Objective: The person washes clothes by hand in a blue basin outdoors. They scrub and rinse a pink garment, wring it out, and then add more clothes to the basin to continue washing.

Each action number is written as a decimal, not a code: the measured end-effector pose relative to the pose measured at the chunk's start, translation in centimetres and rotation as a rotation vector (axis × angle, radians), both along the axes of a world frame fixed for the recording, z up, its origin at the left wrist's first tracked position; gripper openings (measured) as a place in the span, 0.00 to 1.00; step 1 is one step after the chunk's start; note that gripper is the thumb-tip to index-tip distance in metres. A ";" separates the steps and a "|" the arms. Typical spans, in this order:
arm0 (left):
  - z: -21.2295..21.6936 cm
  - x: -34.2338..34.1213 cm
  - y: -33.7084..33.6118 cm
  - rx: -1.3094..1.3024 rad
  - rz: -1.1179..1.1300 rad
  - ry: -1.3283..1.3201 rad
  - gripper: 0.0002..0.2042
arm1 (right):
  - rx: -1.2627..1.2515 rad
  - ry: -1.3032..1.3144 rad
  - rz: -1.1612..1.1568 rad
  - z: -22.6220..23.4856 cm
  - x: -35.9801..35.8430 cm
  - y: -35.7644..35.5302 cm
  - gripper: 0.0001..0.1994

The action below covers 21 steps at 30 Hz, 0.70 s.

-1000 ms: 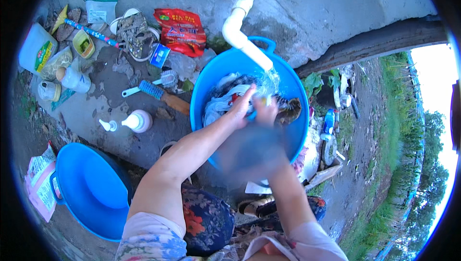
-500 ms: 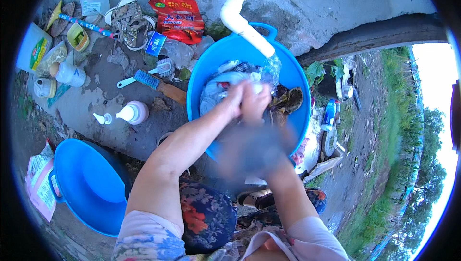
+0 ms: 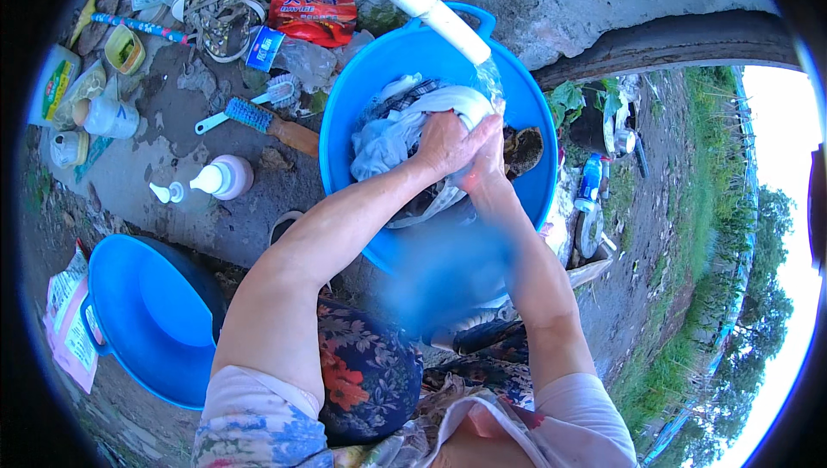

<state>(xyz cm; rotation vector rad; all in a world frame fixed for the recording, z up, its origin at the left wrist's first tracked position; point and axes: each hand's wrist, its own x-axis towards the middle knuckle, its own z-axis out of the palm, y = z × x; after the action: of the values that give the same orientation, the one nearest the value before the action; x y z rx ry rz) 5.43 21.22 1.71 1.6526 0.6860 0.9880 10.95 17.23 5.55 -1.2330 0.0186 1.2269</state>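
A large blue basin holds wet laundry. Under the water from a white pipe spout, my two hands meet on a white cloth. My left hand is closed on it, its fingertips hidden in the folds. My right hand presses in from the other side, fingers closed around the cloth's edge beside the stream. Pale and dark checked clothes are bunched to the left of my hands. A brown item lies at the basin's right side. A blurred bluish patch covers the basin's near part.
A second blue basin stands at lower left. Left of the laundry basin lie a blue-bristled brush, a white brush and a pump bottle. A red packet rests near the concrete wall. At right are a blue bottle and clutter.
My hands have shifted from pressed together over the laundry to farther right and up, by the water stream. More of the white cloth now shows over them. The whole view has shifted slightly.
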 end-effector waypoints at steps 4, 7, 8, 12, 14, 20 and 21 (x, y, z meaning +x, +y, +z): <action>1.2 0.1 0.5 -0.179 0.035 -0.040 0.22 | -0.076 -0.126 -0.071 -1.5 -0.3 0.5 0.37; 0.9 1.2 1.0 -0.425 0.048 -0.040 0.22 | -0.326 -0.237 -0.061 -1.2 0.2 0.6 0.38; 0.5 1.8 1.8 -0.745 0.030 -0.207 0.22 | -0.368 -0.298 -0.028 -1.3 1.2 0.7 0.36; -2.8 2.4 2.7 -1.338 -0.011 -0.724 0.31 | -0.144 -0.633 0.120 -0.7 5.3 -0.6 0.15; -1.9 0.4 2.4 -1.504 -0.089 -0.574 0.33 | -0.056 -0.688 0.127 -1.9 3.6 -1.7 0.10; -2.4 0.9 -1.0 -1.579 -0.222 -0.439 0.20 | -0.209 -1.192 -0.156 -6.0 4.5 0.8 0.16; -1.8 0.7 -0.3 -1.508 -0.262 -0.484 0.21 | -0.002 -0.810 -0.280 -4.6 5.6 0.7 0.17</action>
<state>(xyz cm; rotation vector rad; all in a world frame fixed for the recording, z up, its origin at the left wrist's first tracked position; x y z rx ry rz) 6.12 20.94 -0.05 0.1453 0.5786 0.3704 16.59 17.95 0.92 -1.5912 -0.3881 0.4295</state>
